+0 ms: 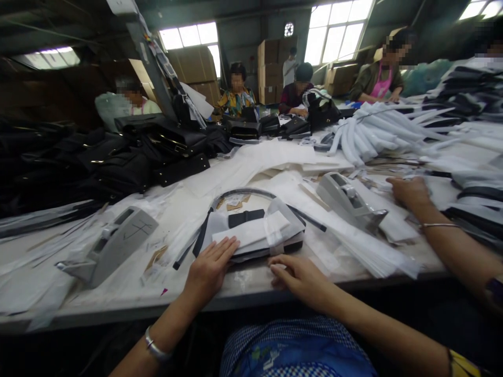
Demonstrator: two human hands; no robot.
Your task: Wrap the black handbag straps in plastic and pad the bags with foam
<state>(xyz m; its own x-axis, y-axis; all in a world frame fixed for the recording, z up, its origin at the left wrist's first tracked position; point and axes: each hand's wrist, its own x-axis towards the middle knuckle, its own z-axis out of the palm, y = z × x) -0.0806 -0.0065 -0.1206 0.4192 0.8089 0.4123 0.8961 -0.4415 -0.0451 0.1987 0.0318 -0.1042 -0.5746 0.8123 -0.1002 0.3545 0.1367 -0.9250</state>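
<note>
My left hand [210, 267] lies flat with its fingers stretched out on the near left corner of a black bag partly wrapped in white paper [255, 235]. My right hand [301, 277] rests on the table just in front of the bag's near right edge, fingers loosely curled toward it and holding nothing I can make out. The bag's dark strap [236, 195] arcs over the table behind it.
Grey tape dispensers stand at the left [112, 243] and right [349, 201]. A co-worker's arm [440, 230] reaches in from the right. Black bags [129, 157] pile up at the left, white wrapped straps [369, 136] at the back right. Several people sit across the table.
</note>
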